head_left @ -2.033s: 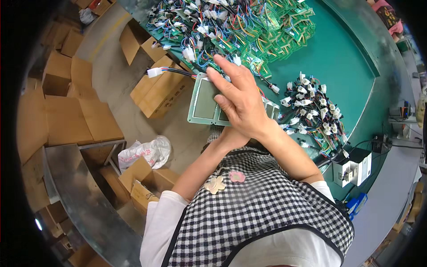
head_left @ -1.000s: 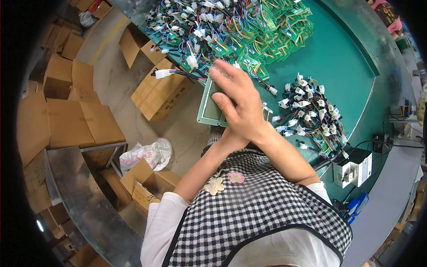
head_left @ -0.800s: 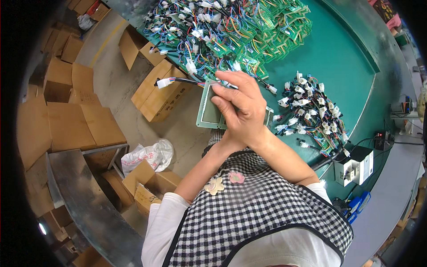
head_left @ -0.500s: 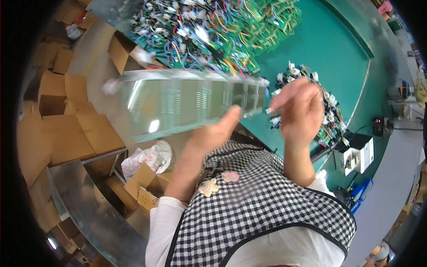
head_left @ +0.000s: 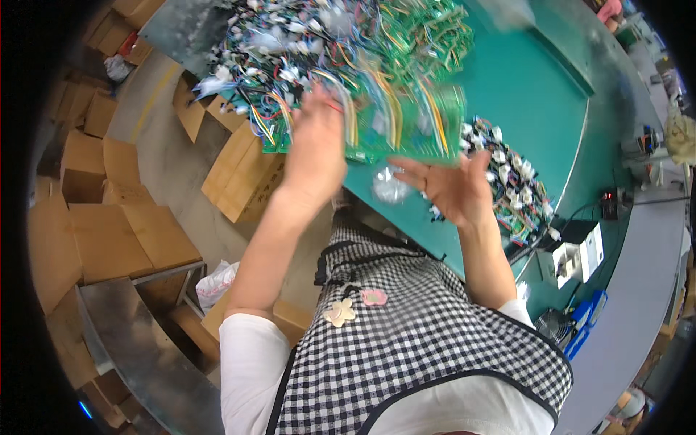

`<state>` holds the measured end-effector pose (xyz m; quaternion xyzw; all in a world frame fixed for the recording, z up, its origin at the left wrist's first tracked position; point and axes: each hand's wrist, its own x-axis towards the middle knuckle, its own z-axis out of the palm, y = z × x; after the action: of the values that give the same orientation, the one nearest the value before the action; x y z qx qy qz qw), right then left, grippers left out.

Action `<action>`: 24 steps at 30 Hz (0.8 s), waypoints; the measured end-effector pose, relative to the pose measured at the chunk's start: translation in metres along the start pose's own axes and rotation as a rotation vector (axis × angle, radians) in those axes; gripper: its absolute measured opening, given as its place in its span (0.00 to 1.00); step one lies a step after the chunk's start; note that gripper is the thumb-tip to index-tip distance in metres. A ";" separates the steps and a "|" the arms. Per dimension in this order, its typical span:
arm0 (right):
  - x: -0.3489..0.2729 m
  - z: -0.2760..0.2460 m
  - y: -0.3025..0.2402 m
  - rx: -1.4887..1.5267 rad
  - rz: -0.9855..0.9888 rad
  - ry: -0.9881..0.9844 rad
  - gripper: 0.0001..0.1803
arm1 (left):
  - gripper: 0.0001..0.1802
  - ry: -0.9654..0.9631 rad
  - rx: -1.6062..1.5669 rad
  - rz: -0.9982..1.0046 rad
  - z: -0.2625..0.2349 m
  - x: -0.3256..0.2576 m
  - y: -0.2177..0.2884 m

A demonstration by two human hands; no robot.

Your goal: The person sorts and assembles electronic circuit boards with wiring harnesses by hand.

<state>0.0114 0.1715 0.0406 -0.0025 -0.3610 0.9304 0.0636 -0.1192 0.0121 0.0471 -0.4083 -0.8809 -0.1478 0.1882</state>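
Observation:
My left hand (head_left: pixel 315 148) reaches up to the near edge of a big heap of green circuit boards with coloured wires (head_left: pixel 326 51) on the teal table (head_left: pixel 536 94). Its fingers close around the left end of a blurred green circuit board (head_left: pixel 417 123) with yellow and orange wires. My right hand (head_left: pixel 453 190) is just below that board's right side, palm up with fingers spread, holding nothing. A small crumpled piece of clear plastic (head_left: pixel 391 185) lies on the table between my hands.
A smaller pile of white connectors with short wires (head_left: pixel 511 177) lies right of my right hand. A white box-shaped device (head_left: pixel 580 250) sits at the table's right edge. Cardboard boxes (head_left: pixel 109 217), a white plastic bag (head_left: pixel 216 279) and a metal shelf (head_left: pixel 138 348) fill the floor on the left.
The long clear piece that my left hand swung across the view is gone. My left hand has moved up to the board heap, and my right hand has opened palm up below a board.

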 end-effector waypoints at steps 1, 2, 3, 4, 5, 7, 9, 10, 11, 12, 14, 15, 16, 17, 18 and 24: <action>-0.002 0.006 -0.001 0.039 0.020 -0.016 0.45 | 0.28 -0.020 0.031 0.026 0.013 -0.006 0.004; -0.002 0.009 -0.004 0.160 0.012 0.099 0.34 | 0.29 -0.046 0.054 0.058 0.014 -0.006 0.014; 0.000 0.008 -0.004 0.029 0.042 0.202 0.28 | 0.31 -0.271 0.051 0.081 0.010 -0.007 0.016; 0.004 0.003 -0.001 -0.103 0.075 0.301 0.23 | 0.31 -0.250 0.062 0.063 0.001 -0.009 0.012; 0.003 -0.002 -0.001 0.004 0.137 0.330 0.21 | 0.35 -0.352 0.012 0.080 -0.010 -0.012 0.006; -0.001 -0.010 -0.008 -0.081 0.102 0.294 0.22 | 0.46 -0.407 -0.148 -0.094 -0.020 -0.024 -0.010; -0.010 -0.020 -0.030 -0.098 0.109 0.239 0.24 | 0.49 -0.197 -0.337 -0.378 -0.016 -0.052 -0.024; -0.012 -0.017 -0.034 -0.083 0.033 0.170 0.25 | 0.51 0.033 -0.526 -0.611 -0.006 -0.073 -0.032; -0.014 -0.022 -0.038 -0.168 -0.016 0.131 0.24 | 0.50 0.176 -0.801 -0.673 0.009 -0.090 -0.041; -0.012 -0.027 -0.044 -0.197 0.017 0.096 0.24 | 0.43 0.433 -1.651 -0.814 0.000 -0.085 -0.032; -0.004 -0.035 -0.051 -0.238 0.142 -0.064 0.22 | 0.28 0.353 -1.855 -1.053 -0.009 -0.095 -0.041; -0.002 -0.040 -0.049 -0.231 0.185 -0.036 0.21 | 0.27 0.294 -1.984 -1.047 0.000 -0.109 -0.048; 0.001 -0.031 -0.042 -0.220 0.166 0.130 0.21 | 0.27 0.260 -2.190 -1.051 0.006 -0.120 -0.050; 0.005 -0.038 -0.041 -0.314 0.192 0.052 0.21 | 0.27 0.255 -2.299 -1.044 0.001 -0.125 -0.046; 0.013 -0.047 -0.044 -0.407 0.213 -0.026 0.21 | 0.26 0.291 -2.314 -1.016 0.003 -0.134 -0.041; 0.053 -0.040 -0.053 -0.839 0.466 0.103 0.19 | 0.18 0.205 -2.676 -1.085 0.027 -0.171 -0.009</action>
<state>-0.0333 0.2435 0.0490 -0.1547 -0.6914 0.6927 -0.1352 -0.0298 -0.0957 -0.0556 0.1153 -0.1113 -0.9250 -0.3444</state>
